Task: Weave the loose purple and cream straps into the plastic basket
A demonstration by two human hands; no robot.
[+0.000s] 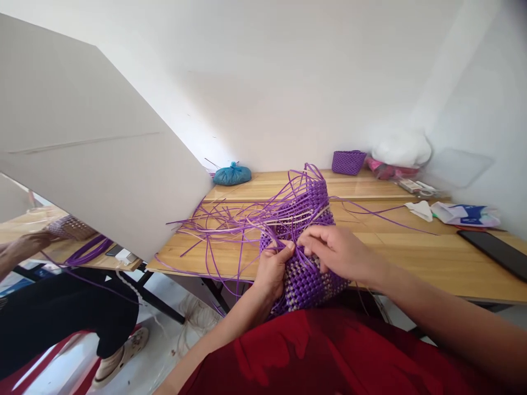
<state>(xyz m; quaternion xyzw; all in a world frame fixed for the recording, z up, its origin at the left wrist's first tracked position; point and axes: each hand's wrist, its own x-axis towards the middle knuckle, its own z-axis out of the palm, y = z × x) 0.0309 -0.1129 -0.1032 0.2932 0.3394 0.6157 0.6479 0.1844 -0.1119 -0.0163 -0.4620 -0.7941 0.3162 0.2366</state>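
A purple and beige woven basket leans against the front edge of the wooden table, tilted, with many loose purple and beige strands spreading from its rim to the left. My left hand grips the rim and some strands, thumb pressed down on them. Close to its right, my right hand has its fingers closed at the strands on the basket's near side; its fingertips pinch a purple strand. The parts of the basket under both hands are hidden.
At the back of the table stand a blue tied bag, a small purple basket and a white bundle. A black phone lies right. Beyond a grey partition, another person's hand touches weaving.
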